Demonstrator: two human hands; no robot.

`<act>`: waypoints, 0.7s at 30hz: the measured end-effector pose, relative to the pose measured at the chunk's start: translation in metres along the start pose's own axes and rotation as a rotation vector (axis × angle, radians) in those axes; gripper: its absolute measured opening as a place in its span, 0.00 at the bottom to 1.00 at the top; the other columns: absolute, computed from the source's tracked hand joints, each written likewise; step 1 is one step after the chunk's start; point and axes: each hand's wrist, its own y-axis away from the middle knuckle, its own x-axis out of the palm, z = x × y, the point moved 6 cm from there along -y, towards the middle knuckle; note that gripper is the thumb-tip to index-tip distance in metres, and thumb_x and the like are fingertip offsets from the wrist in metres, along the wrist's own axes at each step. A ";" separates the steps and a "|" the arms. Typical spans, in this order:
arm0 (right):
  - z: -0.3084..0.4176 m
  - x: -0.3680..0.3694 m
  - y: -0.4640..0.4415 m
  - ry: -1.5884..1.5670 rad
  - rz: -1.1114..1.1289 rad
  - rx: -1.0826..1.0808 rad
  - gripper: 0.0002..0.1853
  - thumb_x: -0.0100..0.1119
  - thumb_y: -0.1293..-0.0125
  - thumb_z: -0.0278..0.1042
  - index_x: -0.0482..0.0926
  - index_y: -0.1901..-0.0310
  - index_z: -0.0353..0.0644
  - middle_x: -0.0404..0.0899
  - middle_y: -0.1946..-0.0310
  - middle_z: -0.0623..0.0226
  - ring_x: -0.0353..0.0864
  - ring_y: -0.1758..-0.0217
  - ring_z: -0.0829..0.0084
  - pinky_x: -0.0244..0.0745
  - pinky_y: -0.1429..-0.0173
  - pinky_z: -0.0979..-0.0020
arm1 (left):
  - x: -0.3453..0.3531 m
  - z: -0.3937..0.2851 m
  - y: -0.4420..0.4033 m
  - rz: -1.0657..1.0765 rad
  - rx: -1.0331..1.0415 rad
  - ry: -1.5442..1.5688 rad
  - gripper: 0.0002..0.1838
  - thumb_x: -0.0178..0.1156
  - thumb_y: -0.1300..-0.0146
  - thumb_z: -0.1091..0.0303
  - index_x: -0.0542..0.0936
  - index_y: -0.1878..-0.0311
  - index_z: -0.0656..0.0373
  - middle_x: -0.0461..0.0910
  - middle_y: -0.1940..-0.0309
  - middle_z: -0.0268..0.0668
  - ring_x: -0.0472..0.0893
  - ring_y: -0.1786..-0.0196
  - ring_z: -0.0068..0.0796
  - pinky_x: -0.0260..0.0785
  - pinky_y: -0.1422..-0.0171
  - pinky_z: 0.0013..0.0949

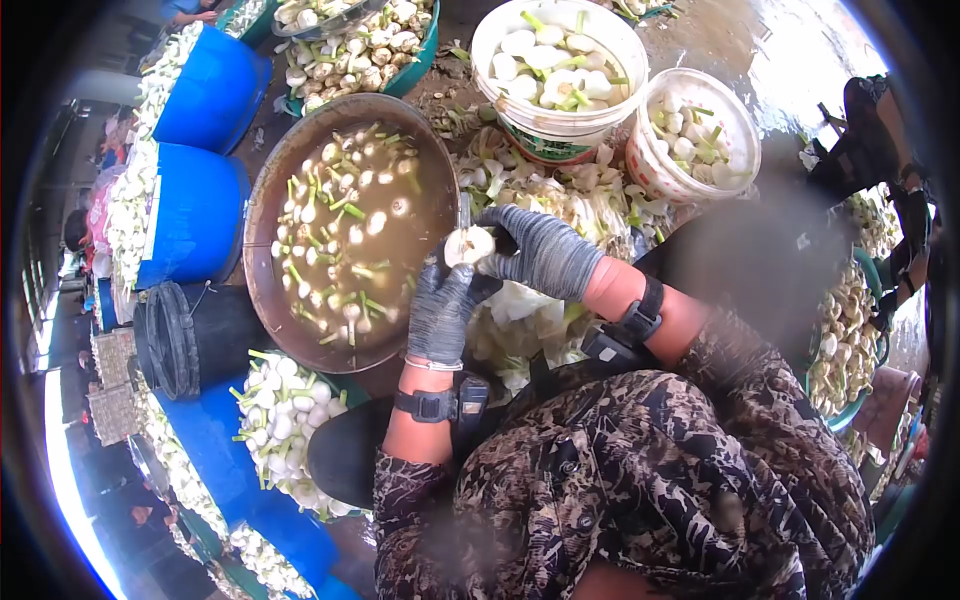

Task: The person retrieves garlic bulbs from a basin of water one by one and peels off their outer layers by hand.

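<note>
My left hand (pixel 440 308), in a grey knit glove with a dark palm, grips a garlic bulb (pixel 468 246) from below, its pale round face turned up. From the right, my gloved right hand (pixel 545 250) closes in against the same bulb. A thin grey knife blade (pixel 464 210) sticks up beside my right fingertips; its handle is hidden by the glove. Both hands are over the right rim of a wide brown basin (pixel 262 235), where many garlic bulbs (pixel 345 210) with green stems float in murky water.
Peeled bulbs fill a white bucket (pixel 560 125) and a smaller patterned bucket (pixel 690 185) ahead. Leafy peelings (pixel 530 330) lie below my hands. Blue tubs (pixel 195 215) heaped with garlic and a black bucket (pixel 195 335) stand left; a pile of white bulbs (pixel 285 420) is nearer.
</note>
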 end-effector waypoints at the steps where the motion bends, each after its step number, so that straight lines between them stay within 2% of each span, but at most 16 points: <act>1: 0.003 -0.005 0.003 -0.008 0.003 0.024 0.21 0.68 0.42 0.42 0.79 0.49 0.40 0.83 0.60 0.55 0.83 0.57 0.56 0.77 0.51 0.63 | 0.000 0.003 -0.002 0.005 -0.014 0.024 0.23 0.53 0.28 0.65 0.64 0.34 0.60 0.69 0.40 0.45 0.76 0.43 0.39 0.77 0.41 0.41; 2: 0.005 -0.008 0.006 -0.015 0.004 0.047 0.22 0.67 0.41 0.44 0.78 0.48 0.40 0.84 0.58 0.53 0.83 0.54 0.53 0.78 0.49 0.60 | 0.000 0.005 -0.002 0.008 -0.007 0.024 0.23 0.53 0.28 0.65 0.64 0.34 0.60 0.69 0.40 0.45 0.76 0.43 0.39 0.77 0.41 0.41; 3: 0.015 -0.016 0.008 0.011 -0.136 -0.093 0.18 0.66 0.41 0.41 0.80 0.52 0.41 0.83 0.61 0.55 0.83 0.57 0.53 0.78 0.52 0.59 | 0.004 0.001 -0.001 -0.036 -0.018 0.087 0.21 0.54 0.29 0.67 0.67 0.35 0.60 0.72 0.43 0.42 0.77 0.45 0.36 0.78 0.44 0.38; 5: 0.021 -0.023 0.011 0.101 -0.166 -0.139 0.15 0.65 0.41 0.39 0.80 0.54 0.42 0.83 0.64 0.56 0.83 0.59 0.53 0.78 0.54 0.59 | 0.003 0.005 -0.002 -0.073 -0.031 0.149 0.20 0.56 0.31 0.69 0.71 0.37 0.60 0.75 0.46 0.40 0.78 0.47 0.32 0.79 0.47 0.34; 6: 0.027 -0.027 0.012 0.190 -0.190 -0.184 0.12 0.65 0.41 0.37 0.81 0.57 0.42 0.82 0.66 0.57 0.82 0.61 0.54 0.78 0.56 0.59 | 0.003 0.002 -0.003 -0.037 0.096 -0.081 0.20 0.56 0.30 0.67 0.69 0.37 0.60 0.72 0.44 0.41 0.77 0.45 0.33 0.78 0.44 0.35; 7: 0.032 -0.028 0.014 0.236 -0.262 -0.269 0.07 0.62 0.40 0.36 0.79 0.64 0.43 0.79 0.71 0.59 0.81 0.66 0.55 0.76 0.59 0.57 | 0.003 0.003 -0.003 -0.013 0.156 -0.194 0.21 0.56 0.29 0.66 0.69 0.36 0.60 0.71 0.42 0.41 0.76 0.45 0.34 0.78 0.43 0.36; 8: 0.030 -0.025 0.014 0.239 -0.263 -0.264 0.07 0.62 0.40 0.36 0.79 0.64 0.43 0.79 0.71 0.59 0.81 0.66 0.55 0.76 0.59 0.57 | 0.002 0.005 -0.003 0.004 0.220 -0.306 0.21 0.56 0.29 0.65 0.68 0.36 0.60 0.70 0.41 0.42 0.76 0.44 0.34 0.78 0.42 0.36; 10: 0.025 -0.017 0.013 0.401 -0.264 -0.224 0.07 0.60 0.39 0.37 0.77 0.68 0.44 0.78 0.73 0.58 0.80 0.67 0.55 0.76 0.61 0.56 | -0.001 0.008 -0.004 -0.070 0.137 -0.273 0.20 0.57 0.29 0.64 0.71 0.38 0.60 0.73 0.44 0.38 0.76 0.45 0.29 0.77 0.44 0.31; 15: 0.025 -0.011 0.006 0.471 -0.291 -0.189 0.08 0.60 0.41 0.38 0.76 0.70 0.43 0.77 0.75 0.57 0.80 0.69 0.53 0.75 0.63 0.55 | 0.003 0.002 -0.003 -0.116 0.149 -0.407 0.21 0.56 0.29 0.64 0.71 0.36 0.60 0.76 0.48 0.35 0.77 0.47 0.26 0.75 0.46 0.28; 17: 0.020 -0.014 0.002 0.267 -0.234 -0.049 0.10 0.60 0.41 0.38 0.78 0.70 0.40 0.79 0.75 0.53 0.80 0.69 0.51 0.76 0.62 0.56 | -0.007 0.011 -0.007 -0.094 0.127 -0.378 0.23 0.57 0.29 0.63 0.69 0.35 0.60 0.76 0.47 0.36 0.77 0.47 0.28 0.75 0.44 0.33; 18: 0.015 -0.013 0.000 0.267 -0.232 -0.042 0.10 0.60 0.41 0.38 0.78 0.70 0.40 0.79 0.75 0.53 0.80 0.69 0.51 0.76 0.62 0.56 | -0.004 0.009 -0.006 -0.092 0.120 -0.377 0.23 0.57 0.29 0.63 0.69 0.35 0.60 0.76 0.47 0.36 0.77 0.47 0.28 0.75 0.44 0.33; 20: -0.016 -0.007 -0.007 -0.146 -0.201 0.147 0.12 0.59 0.39 0.38 0.79 0.68 0.35 0.80 0.75 0.48 0.80 0.68 0.48 0.76 0.60 0.58 | 0.009 0.003 -0.001 0.031 0.119 0.119 0.25 0.58 0.30 0.60 0.68 0.35 0.60 0.75 0.46 0.37 0.77 0.46 0.32 0.75 0.41 0.38; 21: -0.029 -0.008 -0.012 -0.200 -0.170 0.206 0.15 0.58 0.37 0.40 0.80 0.66 0.33 0.81 0.74 0.46 0.80 0.67 0.47 0.76 0.59 0.59 | 0.008 0.008 -0.001 0.050 0.139 0.206 0.28 0.59 0.31 0.58 0.66 0.33 0.60 0.74 0.45 0.40 0.77 0.45 0.38 0.76 0.40 0.44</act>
